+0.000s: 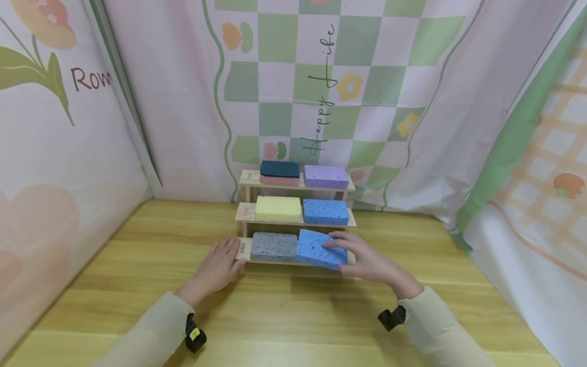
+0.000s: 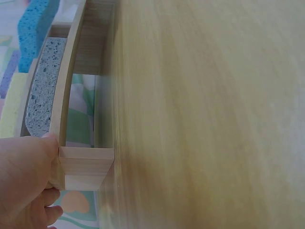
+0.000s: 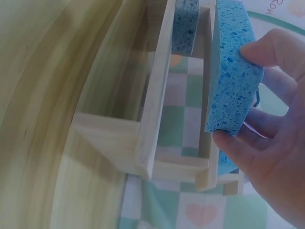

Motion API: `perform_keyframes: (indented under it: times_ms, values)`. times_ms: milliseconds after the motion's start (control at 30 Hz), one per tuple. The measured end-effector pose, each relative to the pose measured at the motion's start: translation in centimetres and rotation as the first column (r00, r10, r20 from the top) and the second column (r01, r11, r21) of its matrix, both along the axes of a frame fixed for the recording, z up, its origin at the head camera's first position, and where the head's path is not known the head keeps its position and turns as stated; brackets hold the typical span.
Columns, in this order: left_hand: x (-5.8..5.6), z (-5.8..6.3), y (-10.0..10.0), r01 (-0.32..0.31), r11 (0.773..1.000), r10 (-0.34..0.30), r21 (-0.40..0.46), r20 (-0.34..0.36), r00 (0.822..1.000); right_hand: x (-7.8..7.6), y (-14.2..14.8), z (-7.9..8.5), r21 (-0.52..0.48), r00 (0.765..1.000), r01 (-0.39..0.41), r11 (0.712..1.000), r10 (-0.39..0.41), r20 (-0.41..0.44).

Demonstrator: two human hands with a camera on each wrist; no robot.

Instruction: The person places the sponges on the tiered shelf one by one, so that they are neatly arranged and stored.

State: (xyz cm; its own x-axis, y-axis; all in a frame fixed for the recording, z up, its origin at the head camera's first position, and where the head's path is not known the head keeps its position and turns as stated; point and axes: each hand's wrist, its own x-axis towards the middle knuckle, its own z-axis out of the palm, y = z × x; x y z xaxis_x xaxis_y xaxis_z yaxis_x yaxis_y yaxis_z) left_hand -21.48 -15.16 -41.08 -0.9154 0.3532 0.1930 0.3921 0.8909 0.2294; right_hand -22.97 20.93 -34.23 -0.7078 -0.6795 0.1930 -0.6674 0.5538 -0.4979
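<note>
A small three-tier wooden rack (image 1: 245,211) stands on the table, with sponges on its tiers. My right hand (image 1: 369,257) grips a blue sponge (image 1: 314,247) between thumb and fingers, holding it tilted over the right part of the lowest tier. In the right wrist view this blue sponge (image 3: 233,67) stands above the rails, apart from the front one. A grey sponge (image 1: 274,247) lies beside it on the lowest tier's left part. At that tier's left end, my left hand (image 1: 217,267) holds the rack; the left wrist view shows its thumb on the front rail and fingers curled beneath.
On the middle tier lie a yellow sponge (image 1: 277,209) and another blue sponge (image 1: 325,211). The top tier bears a dark-topped pink sponge (image 1: 279,173) and a purple sponge (image 1: 326,176). Patterned curtains (image 1: 275,81) enclose the wooden table (image 1: 293,316) behind and at the sides.
</note>
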Motion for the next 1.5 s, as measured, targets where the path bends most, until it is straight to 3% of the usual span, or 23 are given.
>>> perform_keyframes:
  times_ms: [1267, 1500]
  values:
    - [0.2, -0.1, -0.1, 0.003, 1.000, -0.003, 0.008, -0.002, 1.000, -1.6, 1.6, -2.1, 0.066, 0.999, 0.027, 0.997, -0.030, 0.044]
    - [0.2, 0.1, -0.1, 0.007, 1.000, -0.007, 0.012, -0.003, 1.000, -1.9, 1.7, -2.2, 0.076, 1.000, 0.007, 0.997, -0.007, 0.004]
